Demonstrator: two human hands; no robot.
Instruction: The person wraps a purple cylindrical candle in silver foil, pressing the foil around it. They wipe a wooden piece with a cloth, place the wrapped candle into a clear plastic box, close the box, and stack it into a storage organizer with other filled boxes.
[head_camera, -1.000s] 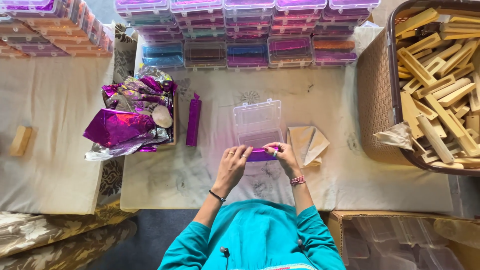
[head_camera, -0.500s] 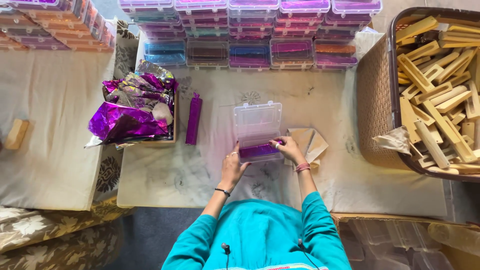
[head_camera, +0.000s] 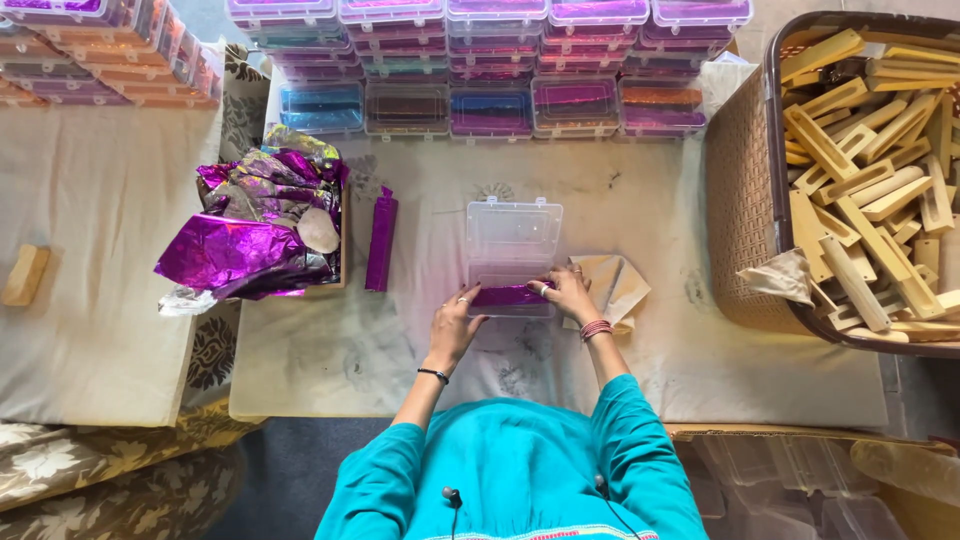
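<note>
A clear plastic box (head_camera: 512, 236) lies open on the cloth-covered table, its lid folded back away from me. Inside its near half sits a purple foil-wrapped bar (head_camera: 505, 296). My left hand (head_camera: 456, 322) rests at the box's near left corner, fingers touching the purple bar. My right hand (head_camera: 566, 290) is on the box's near right edge, fingertips pressing on the bar's right end. A second purple wrapped bar (head_camera: 381, 240) lies to the left of the box.
A pile of purple foil sheets (head_camera: 255, 232) sits at the left. Stacks of filled clear boxes (head_camera: 490, 60) line the far edge. A brown basket (head_camera: 745, 200) of wooden pieces stands at the right. Folded beige paper (head_camera: 618, 288) lies beside my right hand.
Both hands carried the purple bar away from me and set it into the open box. The view has shifted slightly.
</note>
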